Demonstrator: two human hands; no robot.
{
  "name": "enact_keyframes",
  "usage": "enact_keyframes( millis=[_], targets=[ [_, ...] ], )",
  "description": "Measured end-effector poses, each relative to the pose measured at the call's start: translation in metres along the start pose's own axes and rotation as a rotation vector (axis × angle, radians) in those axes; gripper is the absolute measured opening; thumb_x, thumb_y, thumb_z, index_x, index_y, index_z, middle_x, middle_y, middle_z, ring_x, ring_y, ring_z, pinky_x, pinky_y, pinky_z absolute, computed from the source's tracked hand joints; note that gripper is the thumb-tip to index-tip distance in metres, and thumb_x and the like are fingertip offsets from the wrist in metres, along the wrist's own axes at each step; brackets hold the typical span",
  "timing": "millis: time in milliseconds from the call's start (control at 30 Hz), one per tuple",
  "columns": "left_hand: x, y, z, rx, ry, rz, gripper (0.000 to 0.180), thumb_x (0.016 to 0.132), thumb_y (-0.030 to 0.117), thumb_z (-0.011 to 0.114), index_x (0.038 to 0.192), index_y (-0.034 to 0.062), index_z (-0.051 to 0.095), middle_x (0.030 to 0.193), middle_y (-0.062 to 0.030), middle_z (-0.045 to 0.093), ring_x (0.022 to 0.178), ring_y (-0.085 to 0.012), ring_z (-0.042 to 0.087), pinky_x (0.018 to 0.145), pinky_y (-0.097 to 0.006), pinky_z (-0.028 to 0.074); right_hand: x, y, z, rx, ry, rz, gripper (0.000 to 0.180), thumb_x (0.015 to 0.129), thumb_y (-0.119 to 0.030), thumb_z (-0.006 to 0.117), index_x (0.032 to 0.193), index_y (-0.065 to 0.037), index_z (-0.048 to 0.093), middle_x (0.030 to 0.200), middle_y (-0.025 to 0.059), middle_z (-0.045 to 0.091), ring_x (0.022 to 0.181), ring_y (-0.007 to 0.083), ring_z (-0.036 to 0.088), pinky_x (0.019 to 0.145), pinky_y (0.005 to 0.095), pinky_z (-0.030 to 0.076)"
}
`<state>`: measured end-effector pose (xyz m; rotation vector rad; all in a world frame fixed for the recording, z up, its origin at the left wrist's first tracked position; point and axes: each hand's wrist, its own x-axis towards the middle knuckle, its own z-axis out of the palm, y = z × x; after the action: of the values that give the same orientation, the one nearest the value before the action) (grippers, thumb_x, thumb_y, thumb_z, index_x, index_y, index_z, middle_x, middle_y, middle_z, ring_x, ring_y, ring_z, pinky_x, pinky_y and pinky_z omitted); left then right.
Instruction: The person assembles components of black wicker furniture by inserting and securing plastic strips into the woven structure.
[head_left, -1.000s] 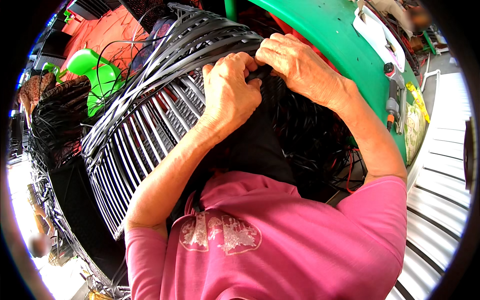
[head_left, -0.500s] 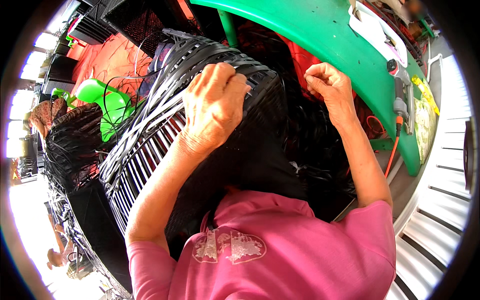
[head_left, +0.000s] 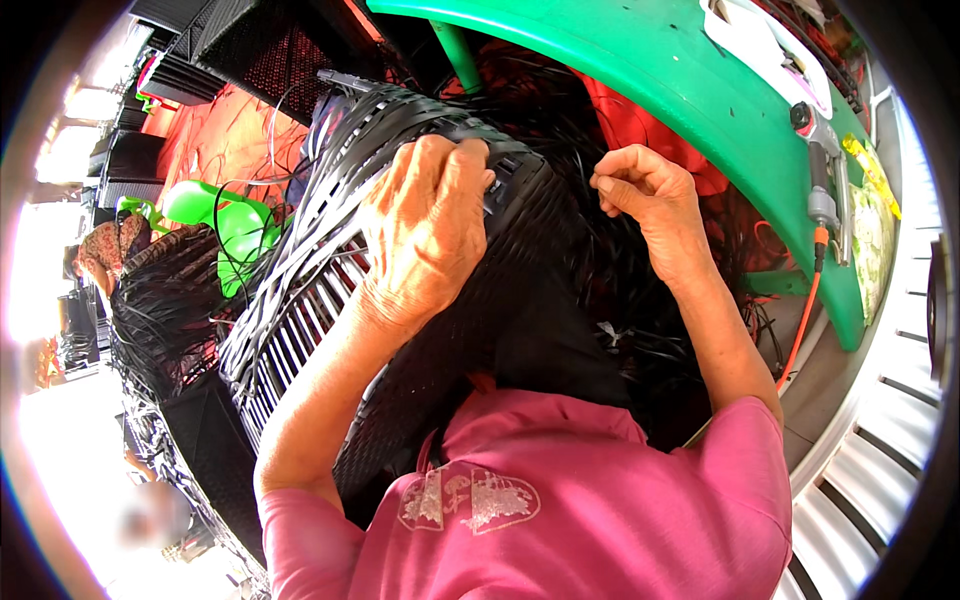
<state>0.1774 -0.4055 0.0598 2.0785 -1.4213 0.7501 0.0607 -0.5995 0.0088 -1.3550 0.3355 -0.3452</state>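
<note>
Head view. A large woven basket (head_left: 400, 240) of black plastic strips lies tipped on its side across the person's lap, its bottom toward the pink shirt (head_left: 560, 500) and its rim pointing up and away, toward the green surface (head_left: 700, 90). The near part of the body, by the lap, is closely woven and reads as finished. Along the left flank the upright strips stand bare, pale and parallel, with gaps between them; judging from this, the weaving there is not yet closed. At the rim, loose black strips (head_left: 600, 240) trail off to the right in a tangle, so the edge looks unfinished as well. How much of the far side is woven cannot be told; it is hidden.

Left hand (head_left: 425, 235): laid palm-down over the upper edge of the basket, fingers curled over the rim and pressing on it, wrist bent, forearm rising from the lower left. It grips the basket itself.

Right hand (head_left: 640, 195): raised clear of the basket, just beside its rim, fingers pinched narrow on a thin black strip, elbow bent, forearm coming up from the right shoulder.

On the green surface, well apart from both hands, lies a grey tool with an orange cord (head_left: 815, 190). More black woven pieces and a green plastic object (head_left: 225, 215) sit to the left.
</note>
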Motion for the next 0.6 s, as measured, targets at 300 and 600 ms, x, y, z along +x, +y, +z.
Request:
enact_keyframes(
  millis=[300,600],
  targets=[
    [0.012,-0.001,-0.014,0.181,-0.148,0.155,0.024,0.066,0.002,0.062,0.089,0.0017,0.061,0.08,-0.0082,0.052,0.071,-0.0251,0.054,0.063,-0.036,0.042,-0.005,0.004,0.013,0.086,0.067,-0.022,0.006,0.087,0.001,0.065,0.091,-0.003,0.066,0.078,-0.0013,0.062,0.068,0.0054,0.056,0.062,0.02,0.046],
    [0.016,0.006,-0.093,-0.663,-0.628,-1.034,0.018,0.089,0.007,0.064,0.103,-0.0042,0.062,0.064,-0.0022,0.059,0.053,-0.0072,0.051,0.048,-0.024,0.04,-0.016,0.028,0.018,-0.185,0.103,-0.4,0.005,0.089,0.003,0.063,0.09,-0.001,0.064,0.079,0.0031,0.061,0.066,0.0073,0.056,0.06,0.0218,0.045]
  ],
)
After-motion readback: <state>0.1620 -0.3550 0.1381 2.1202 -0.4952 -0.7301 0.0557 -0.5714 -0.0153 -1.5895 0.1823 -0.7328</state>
